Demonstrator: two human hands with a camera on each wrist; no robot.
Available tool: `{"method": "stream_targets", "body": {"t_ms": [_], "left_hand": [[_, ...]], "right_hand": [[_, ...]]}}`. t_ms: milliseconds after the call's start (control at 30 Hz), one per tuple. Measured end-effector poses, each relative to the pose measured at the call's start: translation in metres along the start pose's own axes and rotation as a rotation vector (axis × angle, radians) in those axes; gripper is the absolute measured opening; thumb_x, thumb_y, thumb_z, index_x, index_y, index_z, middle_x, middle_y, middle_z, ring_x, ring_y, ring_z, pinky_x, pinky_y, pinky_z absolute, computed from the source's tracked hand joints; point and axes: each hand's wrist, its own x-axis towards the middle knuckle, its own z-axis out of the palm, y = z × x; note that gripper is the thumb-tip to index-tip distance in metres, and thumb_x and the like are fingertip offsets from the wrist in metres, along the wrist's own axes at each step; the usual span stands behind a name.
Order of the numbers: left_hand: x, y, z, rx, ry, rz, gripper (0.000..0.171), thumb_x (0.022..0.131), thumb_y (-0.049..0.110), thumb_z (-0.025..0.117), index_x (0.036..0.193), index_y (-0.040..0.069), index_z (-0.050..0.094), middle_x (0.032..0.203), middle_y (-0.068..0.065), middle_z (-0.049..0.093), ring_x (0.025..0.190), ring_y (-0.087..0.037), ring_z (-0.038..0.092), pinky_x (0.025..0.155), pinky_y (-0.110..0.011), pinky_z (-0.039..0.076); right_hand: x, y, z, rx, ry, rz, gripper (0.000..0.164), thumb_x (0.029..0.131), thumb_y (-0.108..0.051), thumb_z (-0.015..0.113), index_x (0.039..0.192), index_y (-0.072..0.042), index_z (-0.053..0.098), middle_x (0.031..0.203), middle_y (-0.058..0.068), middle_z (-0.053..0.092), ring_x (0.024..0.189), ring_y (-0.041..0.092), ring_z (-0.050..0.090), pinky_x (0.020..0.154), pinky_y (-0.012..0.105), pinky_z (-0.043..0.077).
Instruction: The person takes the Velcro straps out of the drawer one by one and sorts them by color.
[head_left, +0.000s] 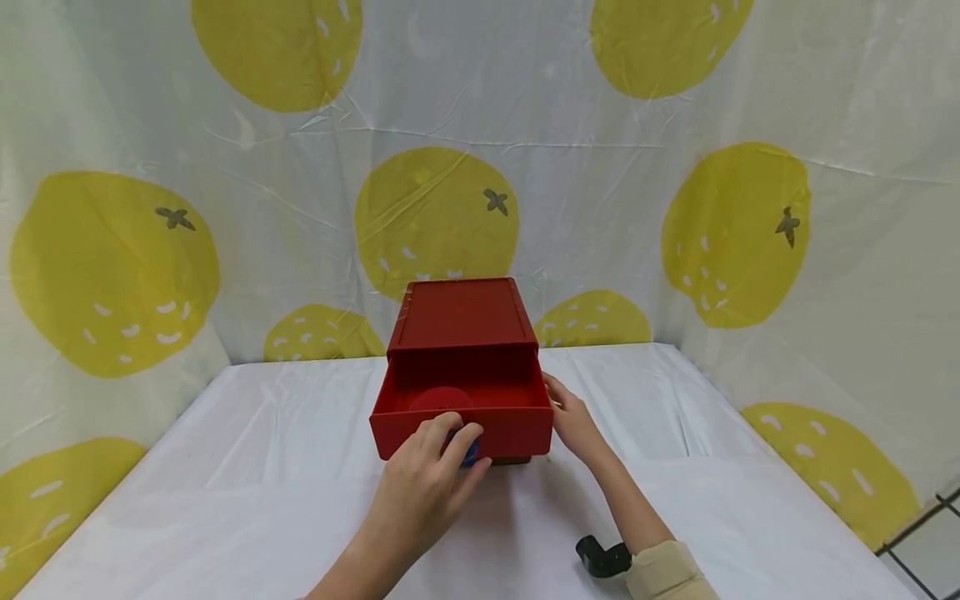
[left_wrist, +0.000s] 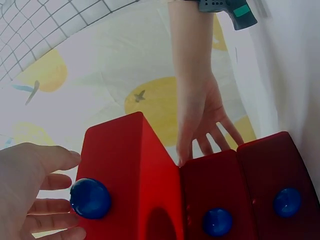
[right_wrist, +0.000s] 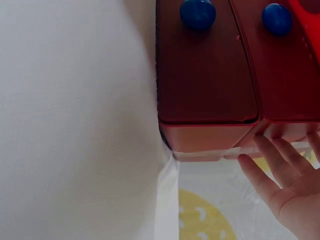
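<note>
A red chest of drawers (head_left: 465, 312) stands on the table, its top drawer (head_left: 517, 429) pulled out. Inside that drawer lies a dark red rounded thing (head_left: 442, 398), whose kind I cannot make out. My left hand (head_left: 423, 479) is at the drawer's front, its spread fingers and thumb beside the blue knob (left_wrist: 90, 198). Against the chest's right side, the right hand (head_left: 577, 425) rests with extended fingers (right_wrist: 280, 162). Two lower drawers, each with a blue knob (left_wrist: 218, 222), are closed.
A white cloth (head_left: 300, 467) covers the table. Behind it hangs a pale curtain (head_left: 570, 208) printed with yellow fruit. A dark device (head_left: 602, 557) sits at the right wrist. White tiles (head_left: 933, 533) show at the far right.
</note>
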Motion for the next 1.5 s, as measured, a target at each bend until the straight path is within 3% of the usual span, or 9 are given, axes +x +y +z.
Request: {"method": "stream_targets", "body": {"t_ms": [233, 400, 600, 833, 1100, 1233, 1500], "left_hand": [[0.007, 0.000, -0.008, -0.055, 0.022, -0.017, 0.029, 0.079, 0.029, 0.068, 0.101, 0.011, 0.062, 0.099, -0.006, 0.056, 0.087, -0.016, 0.055, 0.070, -0.023, 0.054], [0.015, -0.003, -0.016, -0.135, -0.003, -0.049, 0.034, 0.075, 0.024, 0.071, 0.105, 0.012, 0.061, 0.104, -0.004, 0.057, 0.096, -0.016, 0.055, 0.077, -0.025, 0.054], [0.022, -0.013, -0.019, -0.162, -0.017, -0.064, 0.036, 0.074, 0.021, 0.071, 0.108, 0.013, 0.061, 0.109, -0.006, 0.058, 0.103, -0.017, 0.055, 0.080, -0.028, 0.054], [0.030, -0.022, -0.020, -0.212, -0.083, -0.129, 0.032, 0.079, 0.020, 0.066, 0.110, 0.015, 0.061, 0.111, -0.002, 0.057, 0.105, -0.015, 0.053, 0.079, -0.026, 0.054], [0.037, -0.031, -0.024, -0.253, -0.179, -0.217, 0.031, 0.083, 0.017, 0.063, 0.113, 0.017, 0.060, 0.113, 0.001, 0.056, 0.107, -0.013, 0.051, 0.081, -0.026, 0.053], [0.040, -0.035, -0.025, -0.257, -0.202, -0.233, 0.030, 0.083, 0.017, 0.063, 0.113, 0.017, 0.060, 0.113, 0.001, 0.057, 0.107, -0.014, 0.052, 0.082, -0.028, 0.053], [0.048, -0.042, -0.027, -0.268, -0.319, -0.321, 0.034, 0.084, 0.021, 0.062, 0.118, 0.017, 0.059, 0.117, 0.000, 0.055, 0.111, -0.018, 0.051, 0.084, -0.036, 0.052]], "right_hand": [[0.001, 0.003, 0.002, 0.002, 0.009, 0.002, 0.043, 0.095, -0.026, 0.042, 0.137, -0.016, 0.040, 0.134, 0.019, 0.048, 0.123, 0.037, 0.046, 0.099, 0.052, 0.040], [0.001, 0.004, 0.002, -0.008, 0.018, -0.006, 0.043, 0.095, -0.026, 0.042, 0.136, -0.016, 0.041, 0.133, 0.020, 0.048, 0.122, 0.037, 0.047, 0.098, 0.051, 0.041], [-0.001, 0.004, 0.001, -0.003, 0.020, -0.011, 0.044, 0.095, -0.028, 0.042, 0.137, -0.015, 0.040, 0.134, 0.020, 0.048, 0.122, 0.037, 0.046, 0.099, 0.051, 0.040], [-0.003, 0.000, 0.001, 0.010, 0.007, 0.009, 0.047, 0.096, -0.033, 0.041, 0.139, -0.014, 0.038, 0.136, 0.019, 0.045, 0.122, 0.038, 0.046, 0.097, 0.050, 0.042], [-0.021, -0.032, -0.001, -0.004, 0.010, 0.011, 0.044, 0.097, -0.025, 0.040, 0.136, -0.007, 0.039, 0.133, 0.023, 0.046, 0.117, 0.041, 0.049, 0.096, 0.051, 0.042], [-0.024, -0.036, -0.001, -0.004, 0.011, 0.009, 0.044, 0.097, -0.025, 0.040, 0.136, -0.007, 0.040, 0.133, 0.024, 0.046, 0.118, 0.041, 0.049, 0.097, 0.051, 0.041], [-0.001, 0.006, 0.001, 0.004, 0.003, -0.033, 0.044, 0.095, -0.030, 0.041, 0.137, -0.016, 0.040, 0.132, 0.019, 0.049, 0.119, 0.038, 0.050, 0.097, 0.052, 0.041]]}}
